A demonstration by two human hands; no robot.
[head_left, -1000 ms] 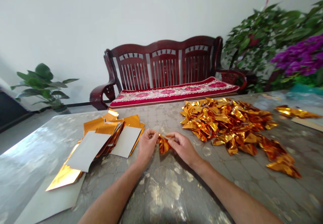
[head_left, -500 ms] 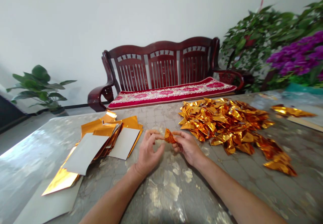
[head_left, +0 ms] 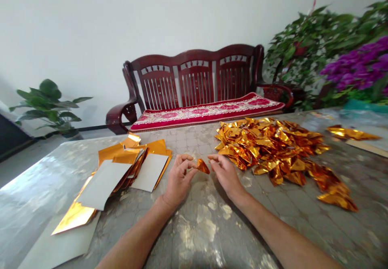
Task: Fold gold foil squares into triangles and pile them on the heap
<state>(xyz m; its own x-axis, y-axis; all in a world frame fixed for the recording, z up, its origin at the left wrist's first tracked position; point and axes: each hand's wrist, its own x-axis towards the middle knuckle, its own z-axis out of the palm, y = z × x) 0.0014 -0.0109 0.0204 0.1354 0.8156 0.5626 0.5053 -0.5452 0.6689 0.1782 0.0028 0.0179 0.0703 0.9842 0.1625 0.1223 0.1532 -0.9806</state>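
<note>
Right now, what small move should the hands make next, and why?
Probably bring the right hand in to take the free end of the small foil piece: the left hand pinches only its other end, and the right hand is just beside it, seemingly not touching.

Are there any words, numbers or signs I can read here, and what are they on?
None: I can't read any word, label, brand, number or sign.
The pale sheet looks plain, and the folded foil piece in the left hand shows no letters.
The red seat cushion has flowers, not writing.
The clear plastic is too blurred to tell.
</note>
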